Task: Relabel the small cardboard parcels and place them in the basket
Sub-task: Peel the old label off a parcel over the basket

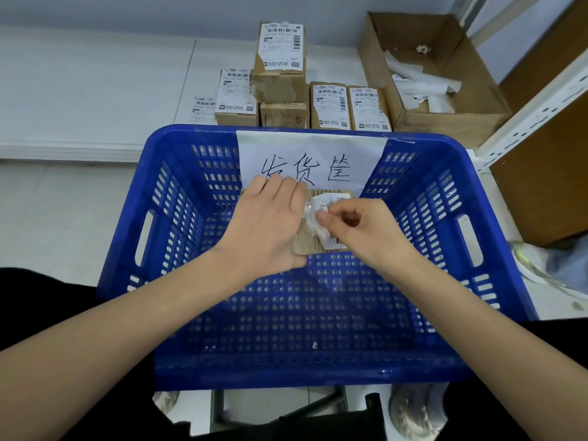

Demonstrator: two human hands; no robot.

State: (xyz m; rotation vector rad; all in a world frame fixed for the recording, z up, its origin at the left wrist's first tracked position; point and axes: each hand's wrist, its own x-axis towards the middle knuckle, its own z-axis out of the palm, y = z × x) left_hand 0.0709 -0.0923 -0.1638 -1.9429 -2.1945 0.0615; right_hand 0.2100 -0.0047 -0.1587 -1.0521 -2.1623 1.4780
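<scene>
A small cardboard parcel (310, 246) is held over the inside of the blue plastic basket (178, 367). My left hand (267, 224) grips it from the left, fingers over its top and thumb under its near edge. My right hand (356, 227) pinches a crumpled white label (321, 206) that is partly lifted off the parcel's top face. Several more labelled cardboard parcels (280, 68) are stacked on the white floor behind the basket. The basket's floor shows no parcels.
A white paper sign with handwriting (311, 154) hangs on the basket's far wall. An open cardboard box (445, 122) with peeled white paper scraps stands at the back right. A white metal shelf frame (525, 122) and brown panel rise on the right.
</scene>
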